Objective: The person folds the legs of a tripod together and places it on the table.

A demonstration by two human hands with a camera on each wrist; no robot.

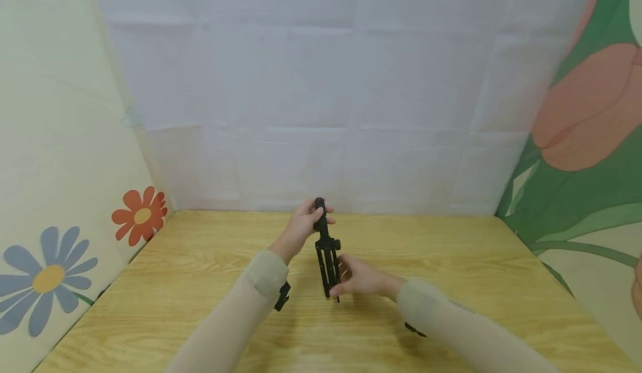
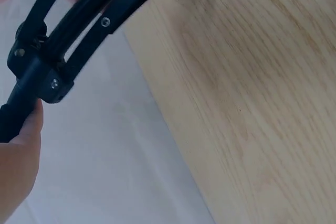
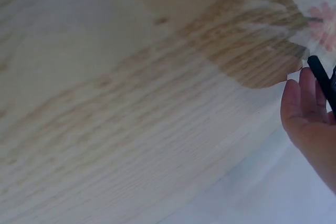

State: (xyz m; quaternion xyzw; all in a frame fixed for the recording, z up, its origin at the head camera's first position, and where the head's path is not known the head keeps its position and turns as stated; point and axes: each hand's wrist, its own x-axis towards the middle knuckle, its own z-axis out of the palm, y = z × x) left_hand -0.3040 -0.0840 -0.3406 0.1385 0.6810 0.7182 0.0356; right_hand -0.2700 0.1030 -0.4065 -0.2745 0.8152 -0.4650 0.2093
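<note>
A small black tripod stands slightly tilted over the table, its legs folded close together and pointing down. My left hand grips its top part, with the thumb along the near side. In the left wrist view the left thumb presses the shaft just above the leg joint. My right hand holds the legs from the right, thumb low near the leg ends and fingers curving behind. The right wrist view shows the right hand at the edge beside one black leg.
The wood-grain table meets a creased white cloth backdrop at its far edge. A flower-printed panel stands on the left, and a green panel with large pink blooms on the right. Black wrist straps show under the sleeves.
</note>
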